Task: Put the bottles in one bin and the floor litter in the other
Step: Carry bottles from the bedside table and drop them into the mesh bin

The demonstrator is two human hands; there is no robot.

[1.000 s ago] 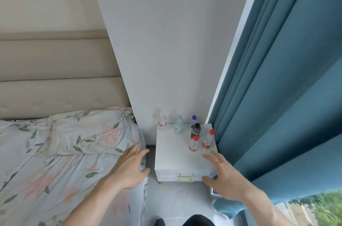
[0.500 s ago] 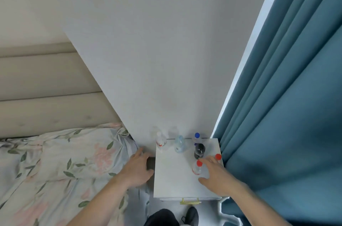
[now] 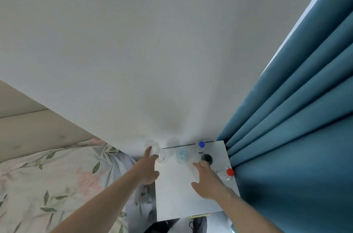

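A: Start at nine o'clock. What's there?

B: The bed (image 3: 47,171) with its floral cover, hard against the white bench (image 3: 177,192). The left hand (image 3: 147,169) reaches over that seam toward eleven o'clock, fingers straight and spread, tips just beside the clear bottle (image 3: 162,156) at the bench's back-left corner. It holds nothing yet.

A: And moving across?

B: A pale blue bottle (image 3: 181,156) at twelve, then a blue-capped bottle (image 3: 201,147) against the wall (image 3: 152,51) with a black-capped bottle (image 3: 206,158) in front of it. The right hand (image 3: 208,183) is also wide, fingers extended, fingertips touching or almost at the black cap; I can't tell which. A red-capped bottle (image 3: 228,173) stands at three o'clock, near the bench's right edge. Part of another bottle may be hidden under the right hand.

A: How should the pickup go?

B: I'd say curl each hand around a bottle's body rather than its cap, and lift straight up before pulling back. These look light and possibly empty, so a sideways brush would likely topple a neighbour.

A: Room to move?

B: Tight at the back: wall behind, blue curtain (image 3: 286,137) pressing in at two to four o'clock. The red-capped one sits close to the edge and could be knocked off. The front half of the bench, toward six, is open, so that is the way out. No bins are in view.
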